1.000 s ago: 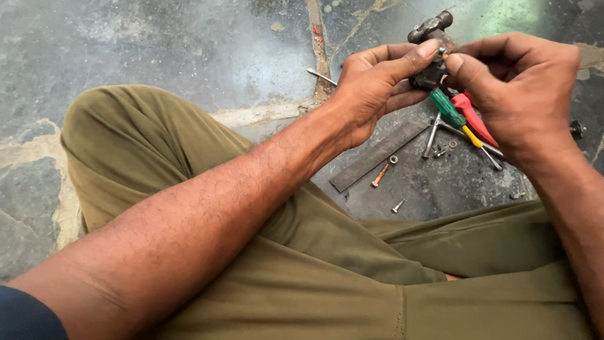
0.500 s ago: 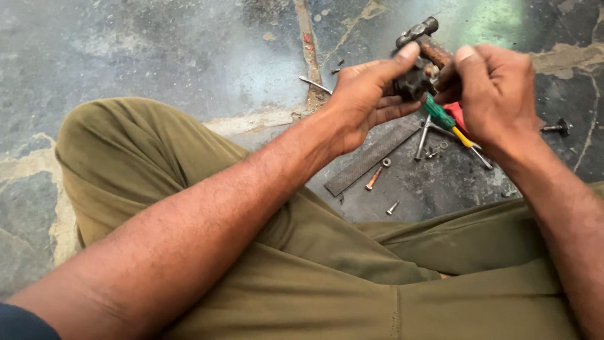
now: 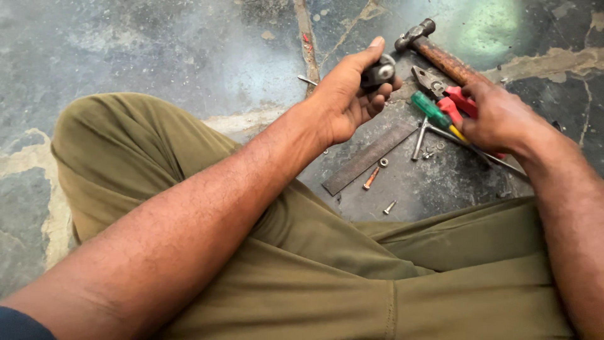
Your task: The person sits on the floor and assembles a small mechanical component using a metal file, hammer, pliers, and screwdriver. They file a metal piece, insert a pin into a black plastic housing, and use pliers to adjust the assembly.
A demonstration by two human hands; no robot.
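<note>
Olive-green trousers [image 3: 327,277] fill the lower part of the frame, a bent knee rising at the left over a grey stone floor [image 3: 157,50]. Above centre, the left hand [image 3: 346,94] is raised with its fingers [image 3: 377,101] curled closed around a small dark metal part [image 3: 379,70]; the part is pinned between the thumb above and the fingertips below, and only its rounded end is seen past them. Below that hand a flat rusty metal strip [image 3: 368,157] lies on the floor, with an orange-tipped screw [image 3: 371,179] and a small silver screw [image 3: 390,207] beside it. Right of centre, a green-handled screwdriver [image 3: 431,108] and red-handled pliers [image 3: 450,101] are seen; a hammer [image 3: 434,50] lies in the upper right. The right hand [image 3: 503,116] is laid over the red handles, fingers bent down; whether anything is gripped cannot be told.
</note>
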